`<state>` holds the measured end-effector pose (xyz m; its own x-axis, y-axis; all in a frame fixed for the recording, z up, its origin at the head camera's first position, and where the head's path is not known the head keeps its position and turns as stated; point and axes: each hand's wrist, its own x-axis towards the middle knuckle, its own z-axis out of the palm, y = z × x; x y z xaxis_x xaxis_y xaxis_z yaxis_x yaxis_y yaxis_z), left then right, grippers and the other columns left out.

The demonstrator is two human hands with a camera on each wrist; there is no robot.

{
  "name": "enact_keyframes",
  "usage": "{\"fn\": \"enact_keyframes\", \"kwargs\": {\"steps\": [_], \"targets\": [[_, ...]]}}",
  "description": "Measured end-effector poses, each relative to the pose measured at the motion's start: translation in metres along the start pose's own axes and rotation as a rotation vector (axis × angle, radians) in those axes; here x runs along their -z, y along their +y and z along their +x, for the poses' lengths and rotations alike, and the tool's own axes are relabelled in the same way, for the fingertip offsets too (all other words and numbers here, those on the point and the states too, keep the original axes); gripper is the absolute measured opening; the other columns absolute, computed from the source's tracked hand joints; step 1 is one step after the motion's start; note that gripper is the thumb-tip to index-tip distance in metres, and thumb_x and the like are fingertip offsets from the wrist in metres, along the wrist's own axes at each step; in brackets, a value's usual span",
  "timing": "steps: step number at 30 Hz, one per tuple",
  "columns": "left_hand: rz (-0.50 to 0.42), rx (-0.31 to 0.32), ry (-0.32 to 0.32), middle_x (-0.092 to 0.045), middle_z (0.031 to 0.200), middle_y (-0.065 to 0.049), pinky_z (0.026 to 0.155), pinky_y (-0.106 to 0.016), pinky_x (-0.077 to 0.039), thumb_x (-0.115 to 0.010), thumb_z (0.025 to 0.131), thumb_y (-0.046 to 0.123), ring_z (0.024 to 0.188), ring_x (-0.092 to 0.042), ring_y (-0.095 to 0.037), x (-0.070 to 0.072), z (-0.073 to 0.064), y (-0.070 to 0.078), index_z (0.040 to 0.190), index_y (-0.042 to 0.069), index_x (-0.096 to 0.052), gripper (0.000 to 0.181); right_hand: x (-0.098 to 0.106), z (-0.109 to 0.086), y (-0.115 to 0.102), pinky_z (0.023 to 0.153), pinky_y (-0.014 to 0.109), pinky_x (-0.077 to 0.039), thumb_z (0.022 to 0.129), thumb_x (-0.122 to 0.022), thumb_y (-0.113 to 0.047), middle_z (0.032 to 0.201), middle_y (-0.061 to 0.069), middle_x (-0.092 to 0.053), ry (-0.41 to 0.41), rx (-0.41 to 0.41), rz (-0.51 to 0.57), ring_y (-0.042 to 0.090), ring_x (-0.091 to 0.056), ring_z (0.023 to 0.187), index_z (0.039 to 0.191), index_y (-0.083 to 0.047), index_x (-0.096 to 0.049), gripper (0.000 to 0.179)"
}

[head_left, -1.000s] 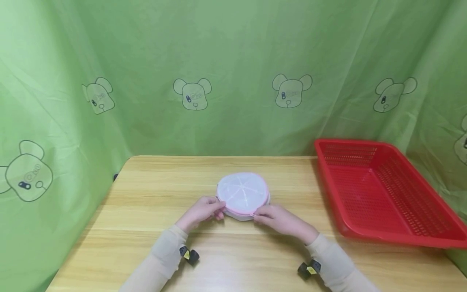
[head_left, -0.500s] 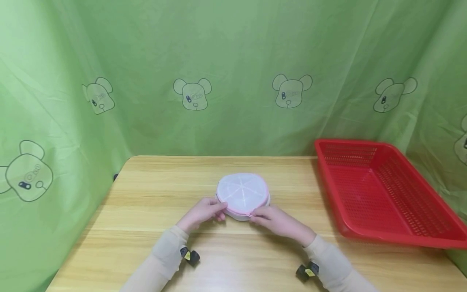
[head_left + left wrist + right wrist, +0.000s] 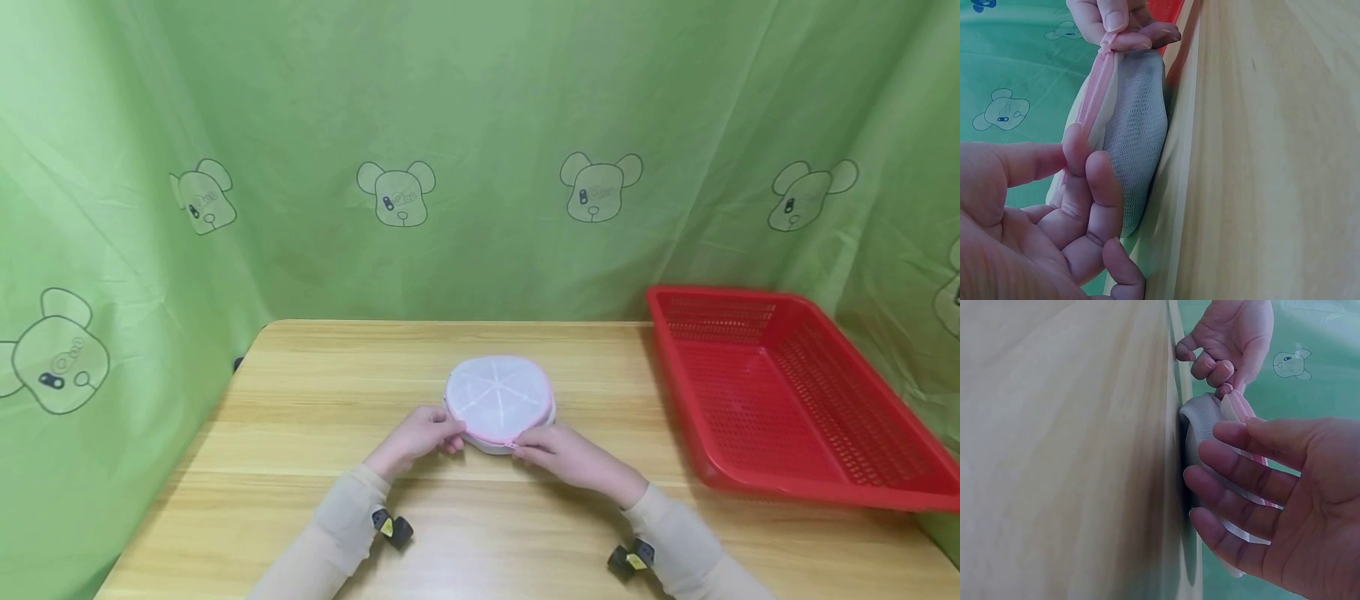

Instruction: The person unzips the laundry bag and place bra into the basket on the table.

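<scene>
The pouch (image 3: pixel 497 390) lay left of the basket (image 3: pixel 825 493). Your left grip (image 3: pixel 420 434) pinched its edge, your right grip (image 3: pixel 567 452) the zipper pull (image 3: pixel 1107 42); keeping the zipper (image 3: pixel 1094 95) straight and taut likely helped smooth sliding.

Red perforated basket (image 3: pixel 780 408), wooden table (image 3: pixel 510 525), green animal-print curtain (image 3: pixel 495 92)

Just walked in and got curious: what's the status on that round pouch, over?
Left grip pinching the round pouch by its edge. Right grip pinching the zipper pull. Red basket off to the right, apparently not in the way.
</scene>
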<state>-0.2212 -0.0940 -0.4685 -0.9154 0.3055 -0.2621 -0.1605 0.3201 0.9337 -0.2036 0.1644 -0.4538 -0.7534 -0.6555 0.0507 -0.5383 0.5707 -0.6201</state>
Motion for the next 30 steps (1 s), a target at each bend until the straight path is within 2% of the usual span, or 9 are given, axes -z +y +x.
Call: {"fn": "enact_keyframes", "kwargs": {"steps": [10, 20, 30], "targets": [[-0.018, 0.003, 0.012, -0.065, 0.072, 0.000, 0.066, -0.024, -0.049, -0.060, 0.092, 0.016, 0.067, -0.060, -0.011, -0.002, -0.002, 0.002, 0.092, -0.003, -0.065, 0.019, 0.001, -0.002, 0.001, 0.065, 0.019, -0.047, 0.098, -0.056, -0.021, 0.070, 0.001, -0.061, 0.001, 0.006, -0.022, -0.003, -0.046, 0.064, 0.094, -0.011, -0.071, 0.019], [-0.020, -0.018, 0.017, -0.065, 0.070, 0.000, 0.065, -0.025, -0.049, -0.060, 0.092, 0.015, 0.066, -0.059, -0.011, -0.001, -0.005, 0.004, 0.091, -0.004, -0.064, 0.020, 0.005, -0.001, 0.004, 0.065, 0.020, -0.047, 0.098, -0.055, -0.024, 0.071, -0.002, -0.063, -0.037, -0.043, -0.019, -0.002, -0.047, 0.062, 0.094, -0.012, -0.071, 0.020], [-0.026, 0.000, 0.018, -0.065, 0.071, 0.001, 0.069, -0.025, -0.049, -0.059, 0.092, 0.015, 0.068, -0.059, -0.010, 0.001, -0.004, 0.004, 0.095, -0.005, -0.065, 0.021, 0.014, -0.005, 0.008, 0.070, 0.022, -0.048, 0.098, -0.057, -0.021, 0.074, -0.006, -0.063, -0.019, -0.029, -0.044, 0.000, -0.050, 0.069, 0.092, -0.013, -0.071, 0.017]]}}
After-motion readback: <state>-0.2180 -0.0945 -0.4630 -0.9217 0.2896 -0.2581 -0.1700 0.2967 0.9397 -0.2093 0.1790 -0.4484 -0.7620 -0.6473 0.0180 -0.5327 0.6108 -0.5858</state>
